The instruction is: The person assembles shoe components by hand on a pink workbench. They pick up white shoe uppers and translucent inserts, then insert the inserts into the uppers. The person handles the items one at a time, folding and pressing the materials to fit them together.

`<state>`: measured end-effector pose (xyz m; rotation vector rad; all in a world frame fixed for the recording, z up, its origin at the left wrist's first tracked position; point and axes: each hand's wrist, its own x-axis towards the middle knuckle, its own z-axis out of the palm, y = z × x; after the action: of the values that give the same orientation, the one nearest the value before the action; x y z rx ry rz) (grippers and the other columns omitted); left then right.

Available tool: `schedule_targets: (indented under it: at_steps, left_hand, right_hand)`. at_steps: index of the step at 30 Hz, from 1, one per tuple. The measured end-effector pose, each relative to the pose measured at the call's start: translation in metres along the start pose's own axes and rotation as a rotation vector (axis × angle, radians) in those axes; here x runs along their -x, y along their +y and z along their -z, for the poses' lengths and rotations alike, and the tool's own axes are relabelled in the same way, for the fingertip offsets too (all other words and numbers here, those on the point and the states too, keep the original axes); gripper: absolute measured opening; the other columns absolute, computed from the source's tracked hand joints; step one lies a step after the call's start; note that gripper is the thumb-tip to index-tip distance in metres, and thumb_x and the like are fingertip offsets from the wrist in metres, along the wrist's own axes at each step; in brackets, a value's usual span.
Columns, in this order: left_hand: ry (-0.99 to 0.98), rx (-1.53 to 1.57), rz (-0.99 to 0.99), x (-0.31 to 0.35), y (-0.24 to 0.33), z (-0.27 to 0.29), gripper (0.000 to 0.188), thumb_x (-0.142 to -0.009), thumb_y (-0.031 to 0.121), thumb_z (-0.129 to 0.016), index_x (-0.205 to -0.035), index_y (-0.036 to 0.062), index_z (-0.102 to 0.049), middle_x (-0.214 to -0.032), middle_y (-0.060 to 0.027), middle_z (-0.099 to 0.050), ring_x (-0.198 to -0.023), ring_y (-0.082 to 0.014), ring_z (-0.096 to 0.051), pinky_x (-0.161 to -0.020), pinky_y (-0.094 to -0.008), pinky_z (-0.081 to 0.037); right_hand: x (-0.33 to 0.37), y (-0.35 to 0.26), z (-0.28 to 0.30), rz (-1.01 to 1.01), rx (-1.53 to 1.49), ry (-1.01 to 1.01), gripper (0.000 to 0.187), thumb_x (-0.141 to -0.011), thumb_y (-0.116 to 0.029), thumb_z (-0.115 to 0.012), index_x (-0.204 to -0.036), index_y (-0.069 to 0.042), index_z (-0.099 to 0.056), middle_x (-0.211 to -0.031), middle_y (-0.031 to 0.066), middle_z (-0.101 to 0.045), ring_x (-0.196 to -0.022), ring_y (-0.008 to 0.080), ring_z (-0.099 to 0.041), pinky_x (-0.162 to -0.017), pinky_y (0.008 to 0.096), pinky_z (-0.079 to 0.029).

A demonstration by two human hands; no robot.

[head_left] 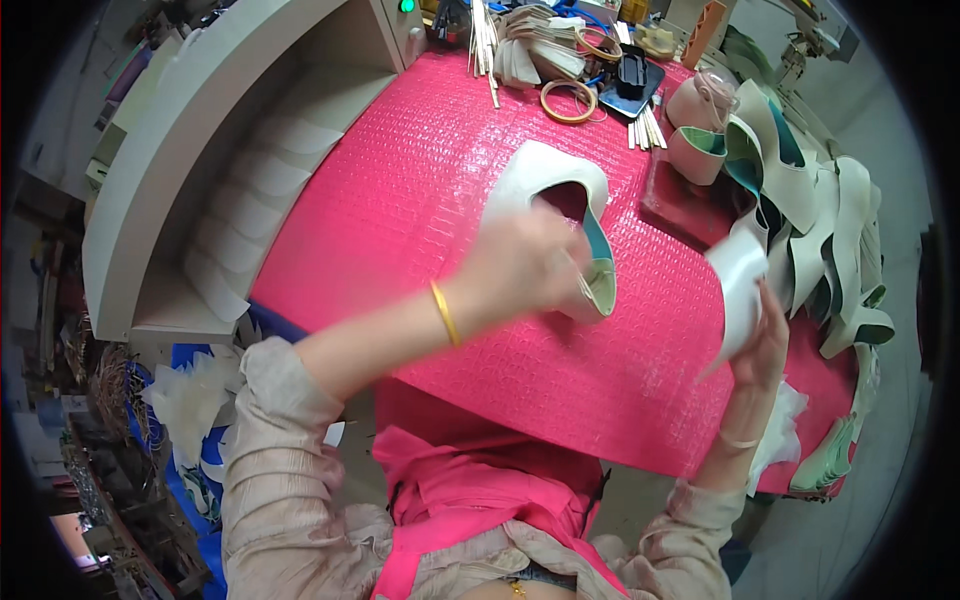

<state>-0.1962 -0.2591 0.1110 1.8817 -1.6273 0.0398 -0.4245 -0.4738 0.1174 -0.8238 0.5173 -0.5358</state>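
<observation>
A white shoe upper point(520, 172) with teal and pale green lining lies on the pink table, its opening toward me. Over its near left part is my left hand point(530, 258), smeared by motion. Its fingers seem bent close to the upper's edge, but whether they grip it I cannot tell. To the right, my right hand point(762, 345) has its fingers and thumb closed on a smooth white curved piece point(738, 290), held up above the table's right side.
Several finished-looking white uppers point(800, 210) are heaped at the right edge. A dark red block point(680, 200) sits beside them. Tape rolls point(568, 102), thin sticks and a black tray point(632, 88) lie at the back. On the left, a grey machine housing point(230, 75) holds a row of white pieces point(225, 240).
</observation>
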Motion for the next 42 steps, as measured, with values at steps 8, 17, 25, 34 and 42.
schedule_targets:
  at_steps: [8,17,25,34,42]
  left_hand:
    - [0.194,-0.811,0.635,-0.066,-0.245,0.057,0.030,-0.081,0.029,-0.054,-0.102,0.0088,-0.048,-0.124,-0.0093,-0.045,-0.109,-0.0303,-0.042,-0.085,-0.0448,-0.038]
    - [0.243,-0.834,0.507,-0.103,-0.359,0.029,0.031,-0.082,0.028,-0.052,-0.105,0.0090,-0.046,-0.134,-0.0043,-0.038,-0.105,-0.0294,-0.045,-0.080,-0.0456,-0.039]
    - [0.281,-0.739,0.498,-0.108,-0.377,0.025,0.040,-0.082,0.029,-0.052,-0.117,0.0136,-0.039,-0.131,-0.0025,-0.042,-0.102,-0.0315,-0.047,-0.083,-0.0461,-0.038]
    - [0.496,-0.566,0.030,-0.116,-0.295,0.037,0.032,-0.080,0.010,-0.054,-0.111,0.0072,-0.049,-0.116,-0.0105,-0.053,-0.101,-0.0323,-0.048,-0.084,-0.0410,-0.041]
    - [-0.475,-0.145,-0.281,-0.040,0.019,-0.022,0.039,-0.071,0.041,-0.064,-0.065,0.0024,-0.058,-0.072,-0.0118,-0.055,-0.069,-0.0240,-0.054,-0.064,-0.0337,-0.045]
  right_hand:
    - [0.062,0.021,0.051,0.151,0.204,0.225,0.051,-0.078,-0.014,-0.053,-0.123,0.005,-0.038,-0.112,0.0151,-0.051,-0.101,0.0225,-0.053,-0.087,0.0315,-0.043]
    - [0.061,0.037,0.079,0.255,0.132,0.226,0.053,-0.080,-0.011,-0.052,-0.128,0.001,-0.032,-0.120,0.0157,-0.047,-0.109,0.0263,-0.050,-0.094,0.0372,-0.039]
    - [0.050,0.040,0.079,0.225,0.112,0.245,0.054,-0.079,-0.011,-0.054,-0.127,0.002,-0.033,-0.120,0.0164,-0.047,-0.110,0.0261,-0.048,-0.097,0.0377,-0.035]
    - [0.056,0.042,0.058,0.254,0.148,0.310,0.061,-0.076,-0.017,-0.057,-0.129,0.002,-0.031,-0.118,0.0157,-0.047,-0.105,0.0258,-0.051,-0.092,0.0375,-0.041]
    - [0.073,0.046,0.067,0.394,-0.039,0.138,0.050,-0.089,-0.032,-0.047,-0.130,-0.005,-0.033,-0.121,0.0106,-0.049,-0.109,0.0227,-0.050,-0.093,0.0379,-0.040]
